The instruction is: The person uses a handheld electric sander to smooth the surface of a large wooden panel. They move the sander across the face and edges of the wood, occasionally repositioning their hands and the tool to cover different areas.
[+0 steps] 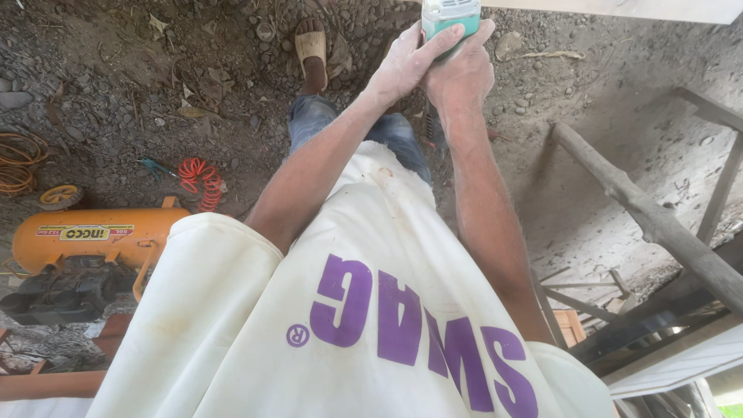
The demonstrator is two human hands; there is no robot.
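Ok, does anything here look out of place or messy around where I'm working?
Slightly. An orange coiled hose lies loose on the gravel ground near the orange air compressor, and dry leaves are scattered about. Both hands, left hand and right hand, grip a teal power tool that the frame's top edge cuts off.

1. Shirt: cream/off-white tee w/ short sleeves, loose fit, fills lower half of view.
2. Print on shirt front: big purple block letters, plus small purple circled mark beside them.
3. Shirt fabric: faint brownish stains near hem and on chest; soft folds at sleeve edges.
4. Arms: bare from sleeve down, no watch, no gloves; pale dust on forearms and hands.
5. Legs: blue denim shorts, worn-looking, knee-length approx.
6. Foot: one tan open sandal w/ wide strap, toes showing.
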